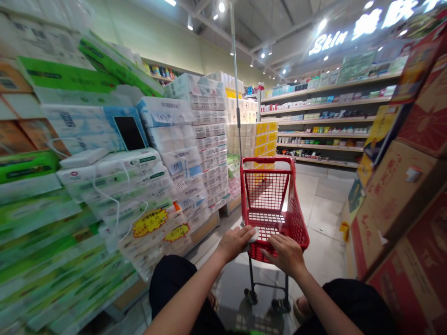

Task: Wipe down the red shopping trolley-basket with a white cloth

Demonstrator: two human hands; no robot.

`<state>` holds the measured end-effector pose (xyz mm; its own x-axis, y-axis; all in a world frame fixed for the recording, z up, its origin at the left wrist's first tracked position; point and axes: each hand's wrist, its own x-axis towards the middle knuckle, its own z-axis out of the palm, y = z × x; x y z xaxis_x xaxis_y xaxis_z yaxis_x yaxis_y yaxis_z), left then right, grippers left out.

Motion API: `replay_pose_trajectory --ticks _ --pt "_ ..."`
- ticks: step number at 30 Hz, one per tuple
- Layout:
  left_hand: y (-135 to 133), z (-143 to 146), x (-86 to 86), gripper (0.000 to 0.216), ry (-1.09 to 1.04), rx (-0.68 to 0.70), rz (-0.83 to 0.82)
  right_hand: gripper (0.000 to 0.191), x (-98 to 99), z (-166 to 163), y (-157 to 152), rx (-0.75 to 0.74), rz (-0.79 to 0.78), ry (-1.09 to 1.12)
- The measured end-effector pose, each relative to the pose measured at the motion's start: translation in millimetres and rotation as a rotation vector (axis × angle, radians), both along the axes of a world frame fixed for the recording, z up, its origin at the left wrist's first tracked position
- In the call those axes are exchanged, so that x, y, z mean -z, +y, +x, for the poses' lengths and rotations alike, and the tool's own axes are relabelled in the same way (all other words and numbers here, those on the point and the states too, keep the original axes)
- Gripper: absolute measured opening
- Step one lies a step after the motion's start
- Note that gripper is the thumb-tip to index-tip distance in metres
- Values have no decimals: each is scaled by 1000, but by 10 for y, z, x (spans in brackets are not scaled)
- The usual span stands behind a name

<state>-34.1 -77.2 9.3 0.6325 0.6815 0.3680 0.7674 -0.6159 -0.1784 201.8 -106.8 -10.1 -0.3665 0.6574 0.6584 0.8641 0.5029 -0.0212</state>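
Note:
A small red shopping cart (301, 218) with a grid basket and dark legs on casters stands right in front of me, between my knees. My left hand (234, 243) is at the basket's near left corner, closed on a crumpled white cloth or tissue (254, 234); which of the two I cannot tell. At the near edge of the basket, my right hand (287, 255) grips the cart, its fingers over the rim and the thumb lower on the outside. Part of that rim is hidden behind both hands. The basket shows only its red mesh and the light floor through it.
Stacked tissue packs (181, 153) line the left side, with a dark-screened phone (129, 133) and a white cable (117, 204) on them. Cardboard boxes (394, 181) rise on the right. A thin metal pole (236, 83) stands at the cart's left. Shelves (321, 135) close the back.

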Motion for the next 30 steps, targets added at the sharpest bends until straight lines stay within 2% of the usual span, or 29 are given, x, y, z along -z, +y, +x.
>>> replay_pose_trajectory --ticks 7,16,23,27,30 --pt "149 -80 20 43 -22 9 -44 25 28 28 -72 -9 -2 -12" --pt "188 -67 -75 38 -135 -183 -116 27 -24 -25 -83 -73 -37 -35" --pt "115 159 1 40 -144 -295 -58 31 -115 63 -30 -81 -53 -5" --pt "92 372 52 40 -119 -321 -25 34 -171 -77 -71 -64 -75 14" --pt "42 546 89 41 -105 -329 -3 27 -132 -175 -54 -7 -121 2"
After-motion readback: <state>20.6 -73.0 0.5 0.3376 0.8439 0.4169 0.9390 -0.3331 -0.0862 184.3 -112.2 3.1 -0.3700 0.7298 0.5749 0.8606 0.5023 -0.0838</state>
